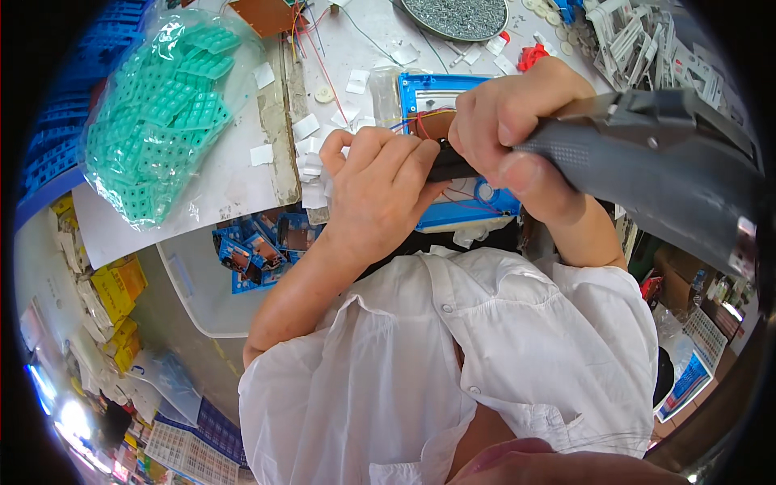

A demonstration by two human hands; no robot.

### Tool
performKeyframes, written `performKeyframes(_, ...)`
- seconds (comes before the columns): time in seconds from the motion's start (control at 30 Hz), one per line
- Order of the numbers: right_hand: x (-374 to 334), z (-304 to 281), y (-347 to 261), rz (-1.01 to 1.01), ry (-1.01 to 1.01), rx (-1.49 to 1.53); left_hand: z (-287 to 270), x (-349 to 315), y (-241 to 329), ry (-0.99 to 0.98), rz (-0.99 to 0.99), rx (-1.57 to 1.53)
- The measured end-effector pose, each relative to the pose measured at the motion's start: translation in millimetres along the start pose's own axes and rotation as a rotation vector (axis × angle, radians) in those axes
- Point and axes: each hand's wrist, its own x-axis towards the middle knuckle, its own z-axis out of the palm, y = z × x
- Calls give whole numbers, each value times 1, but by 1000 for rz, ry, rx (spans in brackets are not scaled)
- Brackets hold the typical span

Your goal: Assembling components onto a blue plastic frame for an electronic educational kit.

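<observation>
My right hand (525,133) is wrapped round a dark grey electric screwdriver (647,149), whose thick body slants up to the right, close to the camera. At its narrow black front end, my left hand (380,178) closes with curled fingers above and the thumb below. The tip of the tool is hidden behind my hands. Under both hands lies a blue plastic casing (465,212) with a brown circuit board (436,124) and thin coloured wires in it. Small white square pieces (307,127) are scattered beside my left hand.
A clear bag of green keypads (174,105) lies at the left. Behind stands a round dish of small metal screws (457,18); grey-white plastic parts (647,48) are heaped far right. Below the table edge, a translucent bin (190,299) holds blue assemblies (263,246).
</observation>
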Motion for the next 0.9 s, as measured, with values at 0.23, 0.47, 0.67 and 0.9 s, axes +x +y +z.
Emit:
performKeyframes(0.23,0,15,6,144,146,199,6,-3,0,-7,-31,-39)
performKeyframes(0.47,5,-32,-8,-44,93,415,1,12,-7,-52,-34,-99)
performKeyframes(0.67,-16,-41,-51,-411,646,-785,15,30,-21,18,-376,-476)
performKeyframes(0.9,-43,-35,23,-33,95,-1094,27,53,-17,132,-646,-1070)
